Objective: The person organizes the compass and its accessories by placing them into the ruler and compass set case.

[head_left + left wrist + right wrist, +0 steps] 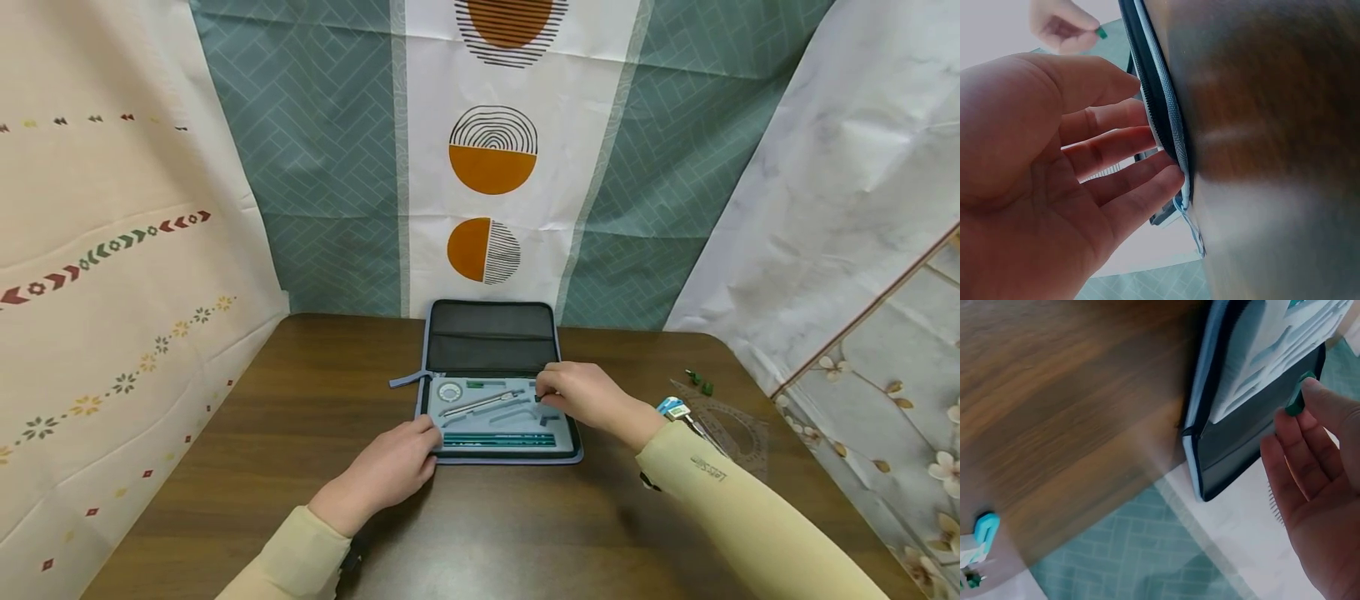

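An open zip case [491, 458] lies on the table, its light tray holding teal pencils [495, 440], a silver compass [480, 403] and a pale round piece [450, 392]. My left hand [401, 460] rests on the case's front left corner; in the left wrist view its fairly straight fingers touch the zip edge [1166, 100]. Over the tray's right side, my right hand [581, 392] pinches a small dark green piece [1299, 395] between thumb and fingertip. What kind of piece it is cannot be told. The remaining fingers are loosely bent.
A clear protractor sheet [738, 433] lies on the table's right side, with small green pieces [701, 382] behind it. Beside my right forearm is a blue-and-white topped item [675, 408]. The case's black lid [491, 333] leans near the patterned curtain [330, 167].
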Available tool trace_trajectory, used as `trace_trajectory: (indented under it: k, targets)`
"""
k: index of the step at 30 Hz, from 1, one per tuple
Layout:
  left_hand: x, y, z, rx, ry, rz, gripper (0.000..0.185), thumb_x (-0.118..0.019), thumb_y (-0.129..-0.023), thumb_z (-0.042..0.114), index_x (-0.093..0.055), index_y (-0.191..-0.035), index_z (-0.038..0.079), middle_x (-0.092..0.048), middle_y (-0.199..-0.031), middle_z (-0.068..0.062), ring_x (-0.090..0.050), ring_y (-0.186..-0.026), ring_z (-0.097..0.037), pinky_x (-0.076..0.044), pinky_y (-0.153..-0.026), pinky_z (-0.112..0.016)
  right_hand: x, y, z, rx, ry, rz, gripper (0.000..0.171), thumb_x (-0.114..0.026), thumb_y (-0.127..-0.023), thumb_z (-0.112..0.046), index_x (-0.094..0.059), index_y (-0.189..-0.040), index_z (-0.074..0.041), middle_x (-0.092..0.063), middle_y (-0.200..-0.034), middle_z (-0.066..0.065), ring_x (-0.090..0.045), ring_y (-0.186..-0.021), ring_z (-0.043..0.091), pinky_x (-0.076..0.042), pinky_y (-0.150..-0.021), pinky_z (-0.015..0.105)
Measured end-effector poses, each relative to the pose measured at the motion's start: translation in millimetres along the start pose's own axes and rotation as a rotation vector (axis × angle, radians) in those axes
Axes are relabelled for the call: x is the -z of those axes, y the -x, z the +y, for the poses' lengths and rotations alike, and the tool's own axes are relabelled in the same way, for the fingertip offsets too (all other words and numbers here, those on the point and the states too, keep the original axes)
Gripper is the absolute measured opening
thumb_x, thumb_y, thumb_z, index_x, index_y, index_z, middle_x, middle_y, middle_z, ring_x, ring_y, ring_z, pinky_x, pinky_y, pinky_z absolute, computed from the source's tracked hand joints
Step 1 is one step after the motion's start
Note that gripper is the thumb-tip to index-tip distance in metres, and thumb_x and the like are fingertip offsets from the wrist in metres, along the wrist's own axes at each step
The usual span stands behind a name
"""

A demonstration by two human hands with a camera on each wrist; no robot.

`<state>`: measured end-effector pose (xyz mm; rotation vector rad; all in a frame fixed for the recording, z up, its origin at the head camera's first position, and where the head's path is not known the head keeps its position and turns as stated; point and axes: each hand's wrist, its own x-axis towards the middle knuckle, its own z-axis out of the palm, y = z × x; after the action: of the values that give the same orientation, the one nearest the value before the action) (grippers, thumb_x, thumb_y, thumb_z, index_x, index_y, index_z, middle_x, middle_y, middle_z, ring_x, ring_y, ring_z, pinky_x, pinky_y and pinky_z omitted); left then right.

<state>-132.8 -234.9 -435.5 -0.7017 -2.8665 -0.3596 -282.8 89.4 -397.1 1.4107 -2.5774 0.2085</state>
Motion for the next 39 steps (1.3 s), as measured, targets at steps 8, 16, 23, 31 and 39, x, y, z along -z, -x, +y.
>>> trace_trajectory:
  k: [8, 16, 23, 31, 39]
  targets:
    - [-1.9, -0.1, -1.9, -0.003, 0.003, -0.001, 0.013, -0.078, -0.098, 0.004, -0.075, -0.11, 0.004, -0.063, -0.104, -0.004, -0.064, -0.091, -0.021, -0.06, -0.081, -0.04, -8.2, -22.8, -6.1, -0.024, 0.0, 0.023, 0.013, -0.087, -0.096, -0.008, -0.077, -0.101, -0.015, -0.07, -0.097, -0.003, -0.068, -0.083, 0.014, -0.06, -0.077, 0.036]
    - [-2.4, -0.3, -2.3, -0.01, -0.005, 0.01, 0.012, -0.078, -0.098, 0.004, -0.075, -0.109, 0.004, -0.063, -0.103, -0.003, -0.063, -0.089, -0.02, -0.059, -0.08, -0.04, -11.5, -39.5, -12.8, -0.059, -0.006, 0.031, 0.011, -0.087, -0.096, -0.008, -0.079, -0.102, -0.014, -0.073, -0.1, -0.001, -0.071, -0.085, 0.017, -0.061, -0.078, 0.039]
    - [-2.5, -0.4, -2.3, -0.009, -0.005, 0.011, 0.012, -0.078, -0.098, 0.004, -0.075, -0.109, 0.004, -0.063, -0.102, -0.004, -0.063, -0.089, -0.02, -0.059, -0.08, -0.04, -20.2, -54.6, -13.9, -0.111, 0.011, -0.004, 0.01, -0.087, -0.097, -0.013, -0.079, -0.1, -0.018, -0.073, -0.1, -0.004, -0.07, -0.087, 0.016, -0.06, -0.078, 0.039]
    - [-3.0, -0.9, -1.1, 0.001, 0.004, -0.009, 0.013, -0.079, -0.098, 0.005, -0.075, -0.111, 0.004, -0.065, -0.105, -0.005, -0.064, -0.092, -0.022, -0.06, -0.082, -0.041, -29.3, -69.2, -21.0, -0.129, 0.023, -0.055, 0.007, -0.084, -0.1, -0.014, -0.078, -0.1, -0.019, -0.072, -0.1, -0.003, -0.068, -0.09, 0.017, -0.059, -0.08, 0.039]
    - [-1.6, -1.7, -0.9, 0.022, 0.0, -0.02, 0.012, -0.079, -0.098, 0.006, -0.075, -0.11, 0.004, -0.064, -0.105, -0.004, -0.064, -0.092, -0.021, -0.059, -0.082, -0.041, -37.5, -81.2, -22.0, -0.14, 0.035, -0.075, 0.006, -0.084, -0.1, -0.014, -0.079, -0.101, -0.017, -0.072, -0.099, -0.003, -0.068, -0.093, 0.019, -0.06, -0.083, 0.041]
